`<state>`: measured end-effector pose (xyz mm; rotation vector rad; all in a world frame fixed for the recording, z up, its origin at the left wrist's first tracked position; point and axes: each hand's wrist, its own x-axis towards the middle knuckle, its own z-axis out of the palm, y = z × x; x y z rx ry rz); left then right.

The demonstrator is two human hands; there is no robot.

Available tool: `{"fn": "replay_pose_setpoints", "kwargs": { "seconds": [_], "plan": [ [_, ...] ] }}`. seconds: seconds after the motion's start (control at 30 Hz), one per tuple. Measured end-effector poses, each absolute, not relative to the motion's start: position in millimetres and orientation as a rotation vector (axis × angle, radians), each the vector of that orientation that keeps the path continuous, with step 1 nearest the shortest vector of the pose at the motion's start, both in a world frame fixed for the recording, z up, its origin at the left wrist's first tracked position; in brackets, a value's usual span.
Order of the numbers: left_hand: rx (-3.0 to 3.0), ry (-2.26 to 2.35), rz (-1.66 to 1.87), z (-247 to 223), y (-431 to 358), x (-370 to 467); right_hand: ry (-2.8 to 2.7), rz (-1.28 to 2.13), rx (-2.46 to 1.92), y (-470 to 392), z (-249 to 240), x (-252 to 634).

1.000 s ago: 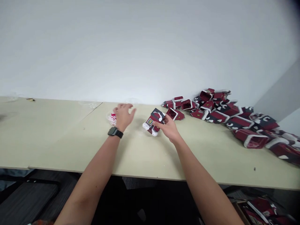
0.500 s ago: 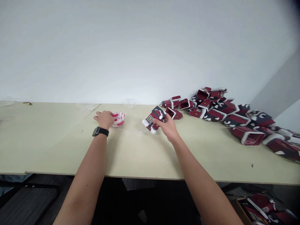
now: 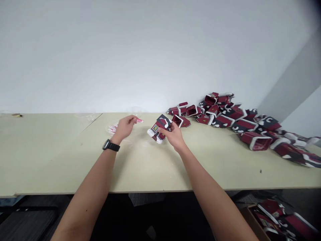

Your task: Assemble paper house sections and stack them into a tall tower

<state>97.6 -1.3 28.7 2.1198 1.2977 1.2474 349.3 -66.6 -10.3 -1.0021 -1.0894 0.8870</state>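
Observation:
My left hand pinches a small red-and-white striped piece over the table, its fingers closed. Behind its wrist lies a clear container with red-and-white pieces, partly hidden by the hand. My right hand is wrapped round the right side of a small dark red house with a dark roof, white trim and yellow windows. The house is held tilted, its white edge toward the lower left. A short gap separates the striped piece from the house.
Many similar dark red houses are heaped on the right of the pale table, against the wall. A box of more houses stands below the table at the lower right. Thin clear plastic lies at the back left.
My left hand has moved right, away from the clear container, and now has a striped piece in its fingers. My right hand still holds the house, in much the same pose.

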Motion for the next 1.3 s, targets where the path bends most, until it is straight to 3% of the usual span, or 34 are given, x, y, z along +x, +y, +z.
{"fn": "replay_pose_setpoints", "kwargs": {
  "seconds": [0.17,0.43,0.63,0.83,1.1,1.3],
  "plan": [
    [1.93,0.939,1.127,20,-25,146,-1.112,0.785,-1.056,-60,-17,351],
    [1.76,0.998,1.23,8,-28,163,-1.13,0.693,-1.086,-59,-17,353],
    [1.97,0.948,1.003,10,-33,156,-1.142,0.591,-1.169,-61,-16,353],
    [2.366,1.068,1.093,16,-38,157,-1.175,0.544,-1.141,-61,-16,351],
    [1.504,0.967,1.157,10,-35,169,-1.181,0.503,-1.128,-61,-17,352],
    [1.357,0.878,1.045,9,-38,172,-1.199,0.464,-1.154,-62,-17,349]
  ]
}}
